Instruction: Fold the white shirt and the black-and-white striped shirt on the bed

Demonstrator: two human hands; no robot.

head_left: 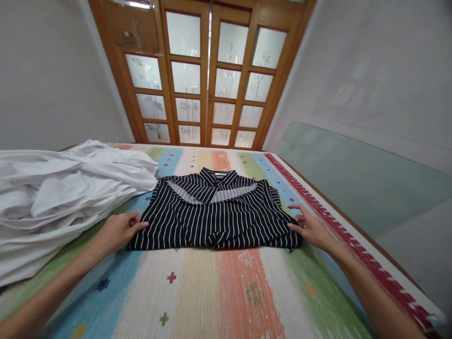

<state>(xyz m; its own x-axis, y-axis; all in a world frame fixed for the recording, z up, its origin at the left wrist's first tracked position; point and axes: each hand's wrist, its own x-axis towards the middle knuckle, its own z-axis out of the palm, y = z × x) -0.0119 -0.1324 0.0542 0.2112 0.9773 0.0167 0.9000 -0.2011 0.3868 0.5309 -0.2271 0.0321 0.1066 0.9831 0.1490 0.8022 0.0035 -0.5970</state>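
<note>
A black shirt with white stripes (219, 219) lies folded on the striped bed cover, collar at the far side. Its lower part is folded up over the front, and the pale inside of the cloth shows below the collar. My left hand (123, 228) is closed in a pinch at the shirt's left edge, thumb on top of the cloth. At the right edge my right hand (310, 227) grips the fabric between thumb and fingers, its index finger stretched out. Parts of the gripping fingers are hidden under the cloth.
White crumpled cloth (70, 188) is heaped at the left, close to the shirt. The colourful bed cover (197, 287) spreads beneath everything. A pale green headboard-like panel (353, 174) stands along the right wall. Wooden doors with glass panes (205, 101) are at the back.
</note>
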